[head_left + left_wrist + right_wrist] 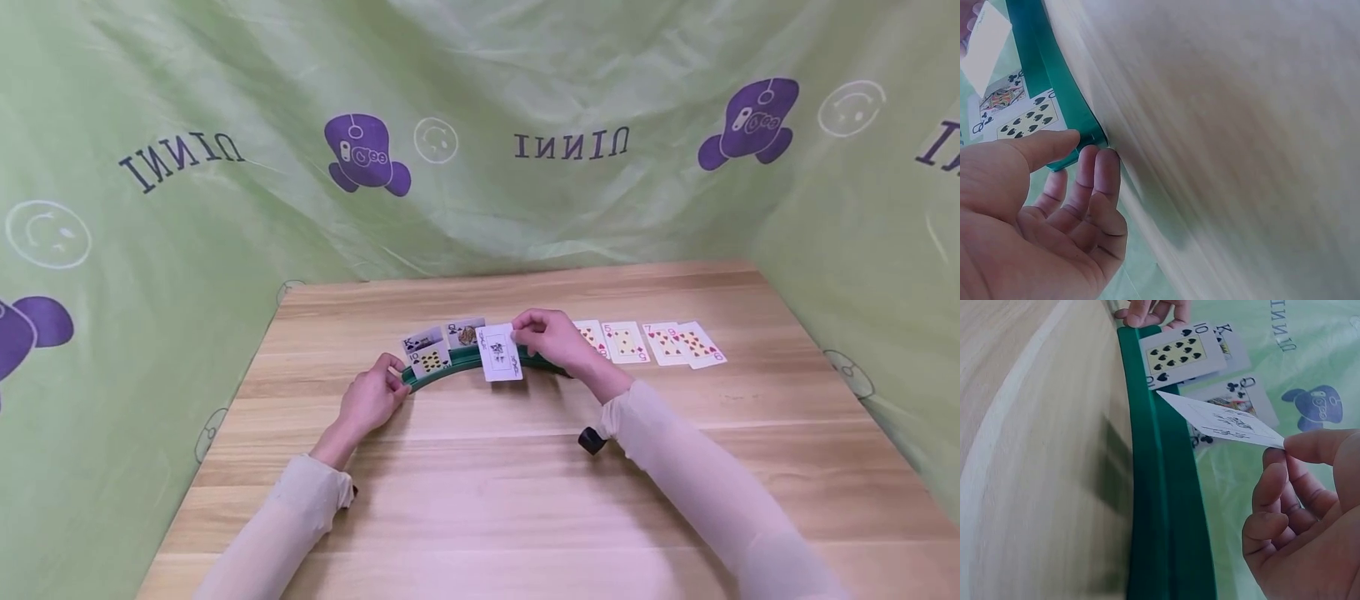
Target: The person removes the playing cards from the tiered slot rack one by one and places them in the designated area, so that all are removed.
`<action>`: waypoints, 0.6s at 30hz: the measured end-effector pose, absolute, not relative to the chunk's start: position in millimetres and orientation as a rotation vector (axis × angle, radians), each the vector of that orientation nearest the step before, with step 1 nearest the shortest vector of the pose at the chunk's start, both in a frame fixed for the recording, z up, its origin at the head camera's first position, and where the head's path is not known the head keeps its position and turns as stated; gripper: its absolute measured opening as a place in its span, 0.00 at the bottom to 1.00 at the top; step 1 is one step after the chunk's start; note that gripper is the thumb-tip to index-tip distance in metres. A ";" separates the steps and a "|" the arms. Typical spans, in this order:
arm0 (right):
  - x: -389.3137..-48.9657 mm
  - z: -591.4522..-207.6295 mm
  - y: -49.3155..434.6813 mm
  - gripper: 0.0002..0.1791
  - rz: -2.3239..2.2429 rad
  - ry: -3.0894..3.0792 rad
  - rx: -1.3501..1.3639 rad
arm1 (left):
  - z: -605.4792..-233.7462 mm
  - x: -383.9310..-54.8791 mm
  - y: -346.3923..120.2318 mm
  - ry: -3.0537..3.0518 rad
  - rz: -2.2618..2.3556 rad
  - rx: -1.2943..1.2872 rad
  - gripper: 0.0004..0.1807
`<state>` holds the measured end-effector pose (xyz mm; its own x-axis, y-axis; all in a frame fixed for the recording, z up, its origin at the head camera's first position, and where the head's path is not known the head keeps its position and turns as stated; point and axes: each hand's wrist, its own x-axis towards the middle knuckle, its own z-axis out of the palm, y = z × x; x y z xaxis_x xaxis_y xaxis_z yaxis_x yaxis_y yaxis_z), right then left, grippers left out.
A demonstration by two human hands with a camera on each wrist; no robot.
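A curved green card holder (465, 360) lies on the table, its grooves running lengthwise. My left hand (370, 398) pinches its left end between thumb and fingers. Near that end, a ten of spades (1175, 356) stands in the front groove, with a king of spades (426, 339) behind it. A queen of clubs (1002, 99) stands in the rear groove further right. Between thumb and fingertips of my right hand (555, 337) is a joker card (498, 354), pinched at one corner. In the right wrist view the joker tilts above the holder, close in front of the queen.
To the right of the holder lie a five of diamonds (624, 342), a seven of hearts (663, 343), a nine of hearts (699, 344) overlapping it, and another red card (591, 335) partly behind my right hand. Green printed cloth (465, 217) hangs around the wooden table (465, 500).
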<state>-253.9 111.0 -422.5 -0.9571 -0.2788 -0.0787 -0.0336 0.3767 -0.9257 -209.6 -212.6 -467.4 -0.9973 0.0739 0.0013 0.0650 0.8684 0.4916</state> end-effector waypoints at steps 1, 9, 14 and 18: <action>-254.6 -422.3 113.3 0.11 -1.612 2.418 -0.282 | -467.3 -209.4 -213.2 3.020 0.795 0.112 0.17; -252.7 -416.7 131.4 0.12 -1.644 2.434 -0.260 | -466.9 -210.1 -214.3 3.023 0.804 0.115 0.16; -251.1 -417.7 141.9 0.13 -1.658 2.423 -0.240 | -466.4 -209.4 -213.8 3.021 0.807 0.112 0.16; -249.7 -418.6 149.2 0.13 -1.665 2.420 -0.227 | -465.7 -208.1 -213.2 3.018 0.808 0.110 0.16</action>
<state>-249.7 149.2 -418.6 -0.9693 -0.2349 -0.0731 -0.0156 0.3555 -0.9346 -208.1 -213.2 -465.7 -0.9974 0.0720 0.0037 0.0642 0.8638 0.4997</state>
